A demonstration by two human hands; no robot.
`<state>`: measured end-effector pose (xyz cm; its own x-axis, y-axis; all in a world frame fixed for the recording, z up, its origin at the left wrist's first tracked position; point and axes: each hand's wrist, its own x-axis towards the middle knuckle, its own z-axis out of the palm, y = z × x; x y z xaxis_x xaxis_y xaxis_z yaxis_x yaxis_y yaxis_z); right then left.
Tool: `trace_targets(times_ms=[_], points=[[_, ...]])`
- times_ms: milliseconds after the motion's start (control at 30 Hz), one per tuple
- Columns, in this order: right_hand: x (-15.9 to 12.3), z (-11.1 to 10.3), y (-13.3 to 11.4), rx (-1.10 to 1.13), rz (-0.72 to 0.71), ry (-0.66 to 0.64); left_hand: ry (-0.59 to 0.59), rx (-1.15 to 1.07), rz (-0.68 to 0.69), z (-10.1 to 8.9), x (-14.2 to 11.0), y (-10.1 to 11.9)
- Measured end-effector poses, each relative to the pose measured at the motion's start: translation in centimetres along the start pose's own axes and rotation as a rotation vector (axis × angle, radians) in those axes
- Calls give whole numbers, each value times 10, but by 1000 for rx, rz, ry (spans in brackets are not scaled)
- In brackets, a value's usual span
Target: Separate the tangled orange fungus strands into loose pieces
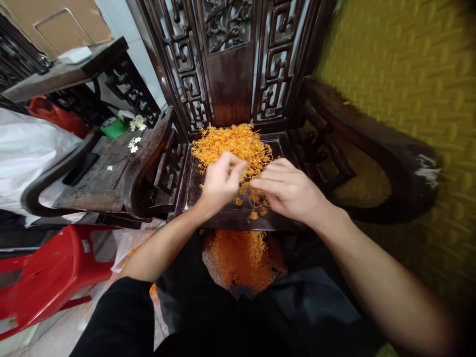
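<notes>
A heap of tangled orange stringy pieces point(234, 141) lies on the dark carved wooden seat point(197, 198). In front of the heap, my left hand point(223, 178) is closed, thumb and forefinger brought together. Just right of it, my right hand point(288, 191) is closed too, fingers curled and fingertips pinched close to the left ones. Whatever sits between the fingertips is too small and blurred to name. Several loose orange pieces point(255, 201) show under the fingertips near the seat's front edge; I cannot tell whether they hang or lie.
Below the seat, between my legs, is a bag of more orange pieces point(238, 258). A second wooden chair point(96, 183) at left carries green tape point(113, 127) and small pale pieces point(137, 122). A red plastic chair point(55, 272) stands lower left; an armrest point(372, 134) curves at right.
</notes>
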<state>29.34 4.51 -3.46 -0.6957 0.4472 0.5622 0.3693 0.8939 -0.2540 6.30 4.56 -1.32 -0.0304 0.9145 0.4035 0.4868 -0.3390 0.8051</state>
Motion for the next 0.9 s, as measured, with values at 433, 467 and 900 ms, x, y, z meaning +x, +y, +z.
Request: trace_targets(times_ms=[433,467,900], points=[[-11,-6,28,879,891,362,-264,-711,-544,26,0,-6],[-11,-5,29,936,923,349,-281,-710,-556,27,0,-3],[7,17,17,977,969,390,-481,183,-12,36,-8,4]])
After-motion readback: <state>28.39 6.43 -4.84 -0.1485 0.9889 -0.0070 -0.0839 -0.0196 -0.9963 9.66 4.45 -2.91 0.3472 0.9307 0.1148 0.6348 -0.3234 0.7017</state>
